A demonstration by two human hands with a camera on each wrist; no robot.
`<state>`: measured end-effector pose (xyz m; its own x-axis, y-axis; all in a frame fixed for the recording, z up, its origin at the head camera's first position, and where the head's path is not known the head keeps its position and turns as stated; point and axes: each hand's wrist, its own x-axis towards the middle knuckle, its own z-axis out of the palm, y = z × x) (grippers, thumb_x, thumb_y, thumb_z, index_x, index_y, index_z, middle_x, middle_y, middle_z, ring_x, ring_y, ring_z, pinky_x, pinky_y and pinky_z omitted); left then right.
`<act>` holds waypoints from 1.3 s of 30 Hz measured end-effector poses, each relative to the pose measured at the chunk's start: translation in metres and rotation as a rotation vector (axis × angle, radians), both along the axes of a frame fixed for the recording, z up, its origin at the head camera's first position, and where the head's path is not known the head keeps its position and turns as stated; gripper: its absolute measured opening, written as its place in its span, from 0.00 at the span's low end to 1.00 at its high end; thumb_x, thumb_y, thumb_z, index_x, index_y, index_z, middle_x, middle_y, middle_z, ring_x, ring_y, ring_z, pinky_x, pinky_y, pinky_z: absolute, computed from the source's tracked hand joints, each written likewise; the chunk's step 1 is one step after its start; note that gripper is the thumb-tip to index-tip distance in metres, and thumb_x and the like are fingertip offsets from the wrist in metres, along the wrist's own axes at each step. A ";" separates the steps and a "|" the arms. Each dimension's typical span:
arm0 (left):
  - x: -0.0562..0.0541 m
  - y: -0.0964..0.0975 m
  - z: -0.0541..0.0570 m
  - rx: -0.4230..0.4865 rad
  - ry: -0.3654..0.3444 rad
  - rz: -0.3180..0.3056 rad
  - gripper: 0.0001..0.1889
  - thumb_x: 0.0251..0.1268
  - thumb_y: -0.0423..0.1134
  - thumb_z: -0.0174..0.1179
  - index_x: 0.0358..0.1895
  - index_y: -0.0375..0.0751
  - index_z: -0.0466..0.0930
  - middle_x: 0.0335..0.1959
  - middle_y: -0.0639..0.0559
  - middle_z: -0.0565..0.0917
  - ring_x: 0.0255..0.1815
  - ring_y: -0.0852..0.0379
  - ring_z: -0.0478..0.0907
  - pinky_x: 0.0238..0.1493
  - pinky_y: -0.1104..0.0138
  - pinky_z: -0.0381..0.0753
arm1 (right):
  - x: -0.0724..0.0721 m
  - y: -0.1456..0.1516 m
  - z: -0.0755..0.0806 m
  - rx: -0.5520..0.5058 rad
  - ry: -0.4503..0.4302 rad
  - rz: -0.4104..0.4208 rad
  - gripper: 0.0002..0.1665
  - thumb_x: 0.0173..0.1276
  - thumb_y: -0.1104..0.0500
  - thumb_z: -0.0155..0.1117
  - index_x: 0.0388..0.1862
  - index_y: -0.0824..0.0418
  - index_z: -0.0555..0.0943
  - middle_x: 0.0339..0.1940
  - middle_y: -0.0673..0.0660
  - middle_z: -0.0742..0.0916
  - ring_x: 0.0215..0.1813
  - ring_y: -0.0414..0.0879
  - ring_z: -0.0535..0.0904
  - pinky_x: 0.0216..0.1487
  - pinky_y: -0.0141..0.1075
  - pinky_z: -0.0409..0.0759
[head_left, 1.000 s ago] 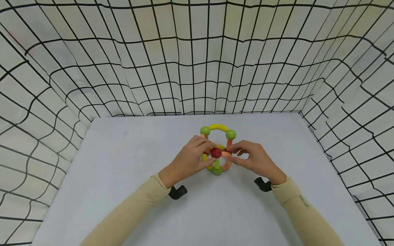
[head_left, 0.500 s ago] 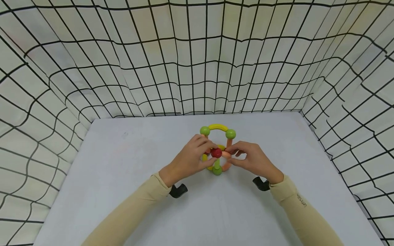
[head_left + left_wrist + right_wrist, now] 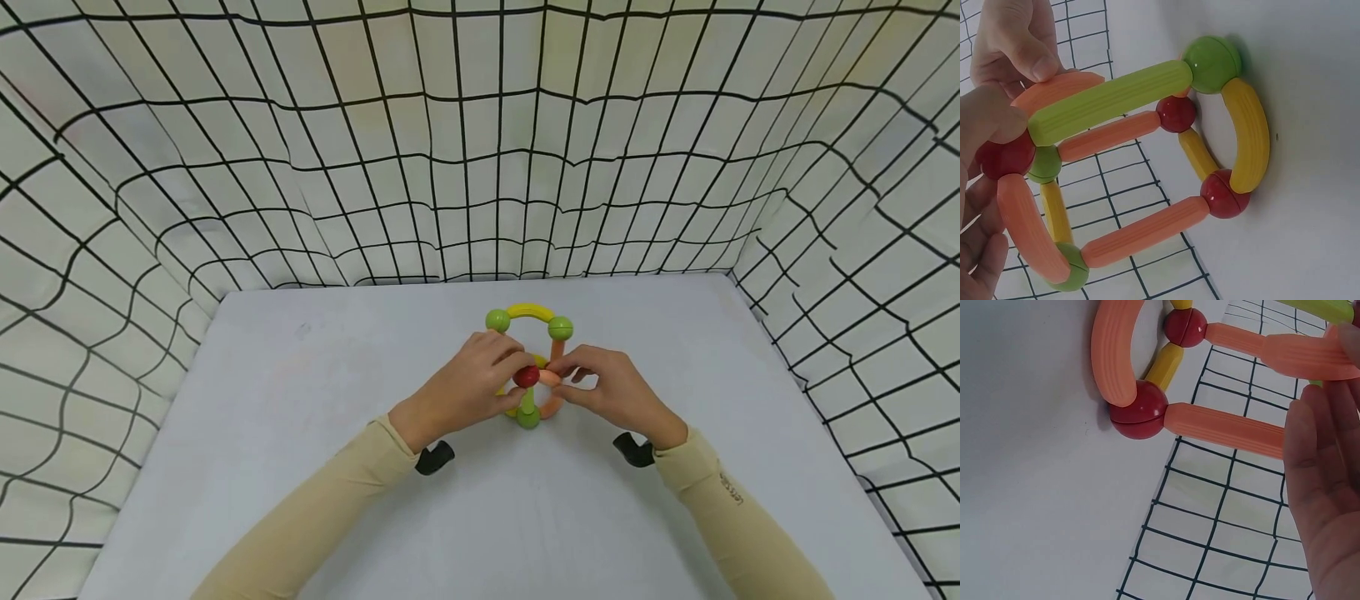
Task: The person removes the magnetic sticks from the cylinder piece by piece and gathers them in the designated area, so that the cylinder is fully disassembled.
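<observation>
Left grip [image 3: 467, 382] pinches red ball [image 3: 526, 377] at upper corner of ball-and-rod frame [image 3: 1144, 231] on worktop [image 3: 525, 525]. Right grip [image 3: 617, 382] pinches curved orange rod [image 3: 1063, 89] between thumb and fingers; rod lies right of ball, long axis crosswise, one end toward ball, contact unclear.

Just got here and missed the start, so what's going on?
A person's left hand grips a red ball at an upper corner of a ball-and-rod frame standing on a white table. Their right hand pinches a curved orange piece close to that ball. I can't tell whether the piece and the ball are joined.
</observation>
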<state>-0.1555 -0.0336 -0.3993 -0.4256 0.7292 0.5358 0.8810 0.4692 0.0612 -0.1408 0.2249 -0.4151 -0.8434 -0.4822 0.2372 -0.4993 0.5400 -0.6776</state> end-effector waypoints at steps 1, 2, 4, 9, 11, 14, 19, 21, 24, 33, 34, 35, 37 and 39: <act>0.000 0.000 0.000 -0.004 0.009 -0.002 0.17 0.59 0.37 0.74 0.51 0.42 0.85 0.44 0.53 0.84 0.47 0.55 0.78 0.50 0.64 0.79 | 0.000 0.000 0.000 0.000 -0.001 -0.001 0.16 0.64 0.60 0.77 0.51 0.52 0.88 0.45 0.47 0.90 0.48 0.52 0.88 0.49 0.36 0.88; -0.001 0.001 0.000 -0.008 0.016 -0.004 0.17 0.58 0.37 0.74 0.51 0.42 0.85 0.44 0.53 0.84 0.47 0.55 0.78 0.50 0.64 0.79 | 0.000 0.000 -0.001 0.002 0.000 -0.001 0.16 0.64 0.60 0.77 0.51 0.52 0.88 0.45 0.47 0.90 0.48 0.52 0.88 0.49 0.36 0.88; -0.001 0.001 0.000 -0.021 0.036 -0.004 0.16 0.57 0.37 0.74 0.50 0.42 0.85 0.43 0.53 0.84 0.47 0.55 0.79 0.51 0.64 0.80 | 0.000 0.000 -0.002 0.001 0.008 0.001 0.16 0.64 0.60 0.77 0.51 0.52 0.88 0.45 0.47 0.90 0.47 0.52 0.88 0.49 0.38 0.88; -0.003 0.004 0.001 -0.060 0.084 -0.002 0.15 0.57 0.38 0.73 0.47 0.42 0.84 0.42 0.54 0.84 0.45 0.56 0.80 0.53 0.64 0.81 | 0.000 0.001 -0.004 -0.001 0.053 0.002 0.16 0.64 0.61 0.77 0.50 0.52 0.88 0.44 0.47 0.90 0.45 0.50 0.87 0.48 0.39 0.88; -0.004 0.005 0.001 -0.066 0.089 -0.001 0.15 0.57 0.39 0.73 0.47 0.42 0.83 0.42 0.53 0.83 0.45 0.56 0.80 0.53 0.65 0.81 | 0.000 0.002 -0.003 0.006 0.073 -0.002 0.15 0.64 0.60 0.78 0.50 0.52 0.88 0.43 0.47 0.90 0.45 0.48 0.87 0.48 0.38 0.88; -0.005 0.006 0.000 -0.066 0.088 0.001 0.16 0.57 0.39 0.73 0.47 0.42 0.83 0.42 0.53 0.83 0.44 0.55 0.80 0.52 0.65 0.81 | 0.000 0.002 -0.001 0.018 0.099 -0.005 0.15 0.63 0.59 0.78 0.49 0.52 0.88 0.43 0.47 0.90 0.45 0.45 0.87 0.47 0.36 0.88; -0.006 0.008 -0.001 -0.057 0.098 -0.001 0.16 0.57 0.37 0.72 0.49 0.42 0.83 0.42 0.53 0.83 0.44 0.56 0.80 0.50 0.66 0.80 | -0.001 0.004 -0.001 0.043 0.127 -0.027 0.15 0.63 0.60 0.78 0.49 0.50 0.88 0.41 0.45 0.89 0.44 0.43 0.85 0.46 0.31 0.85; -0.007 0.009 -0.001 -0.053 0.107 -0.003 0.16 0.56 0.37 0.71 0.48 0.42 0.83 0.42 0.54 0.83 0.44 0.56 0.80 0.49 0.66 0.79 | -0.001 0.005 -0.001 0.049 0.139 -0.042 0.14 0.64 0.60 0.77 0.48 0.50 0.88 0.41 0.45 0.89 0.43 0.41 0.84 0.45 0.32 0.84; -0.006 0.010 -0.002 -0.049 0.116 -0.004 0.16 0.56 0.36 0.71 0.48 0.42 0.83 0.41 0.54 0.83 0.44 0.56 0.80 0.48 0.66 0.79 | -0.001 0.006 -0.001 0.051 0.155 -0.062 0.13 0.64 0.59 0.77 0.47 0.49 0.88 0.41 0.45 0.88 0.43 0.38 0.81 0.45 0.32 0.83; -0.007 0.013 -0.002 -0.040 0.105 -0.003 0.16 0.55 0.35 0.70 0.48 0.41 0.83 0.42 0.53 0.83 0.45 0.57 0.79 0.47 0.66 0.79 | -0.001 0.003 -0.002 0.042 0.159 -0.068 0.12 0.65 0.64 0.74 0.46 0.54 0.87 0.40 0.48 0.88 0.42 0.39 0.83 0.46 0.32 0.85; -0.007 0.013 -0.002 -0.042 0.109 -0.001 0.16 0.55 0.36 0.70 0.48 0.41 0.83 0.42 0.53 0.83 0.44 0.57 0.79 0.46 0.66 0.79 | -0.001 0.003 -0.002 0.047 0.160 -0.071 0.11 0.65 0.64 0.74 0.46 0.54 0.87 0.40 0.48 0.87 0.42 0.39 0.83 0.46 0.32 0.84; -0.007 0.013 -0.002 -0.045 0.112 0.001 0.15 0.56 0.36 0.70 0.48 0.41 0.83 0.42 0.53 0.83 0.44 0.57 0.79 0.46 0.66 0.78 | -0.001 0.003 -0.001 0.051 0.158 -0.074 0.11 0.65 0.63 0.74 0.46 0.54 0.87 0.40 0.48 0.87 0.42 0.39 0.82 0.45 0.32 0.84; -0.007 0.014 -0.002 -0.047 0.121 0.003 0.15 0.56 0.36 0.70 0.47 0.41 0.83 0.42 0.53 0.83 0.44 0.57 0.79 0.46 0.67 0.78 | 0.000 0.004 0.000 0.053 0.158 -0.081 0.10 0.67 0.62 0.73 0.47 0.55 0.87 0.40 0.48 0.88 0.42 0.39 0.83 0.45 0.32 0.84; -0.007 0.015 -0.001 -0.047 0.128 0.002 0.15 0.56 0.36 0.70 0.47 0.40 0.83 0.42 0.53 0.83 0.44 0.57 0.79 0.46 0.67 0.79 | 0.000 0.006 0.001 0.052 0.156 -0.094 0.09 0.68 0.61 0.72 0.47 0.55 0.87 0.40 0.49 0.88 0.42 0.39 0.83 0.45 0.32 0.85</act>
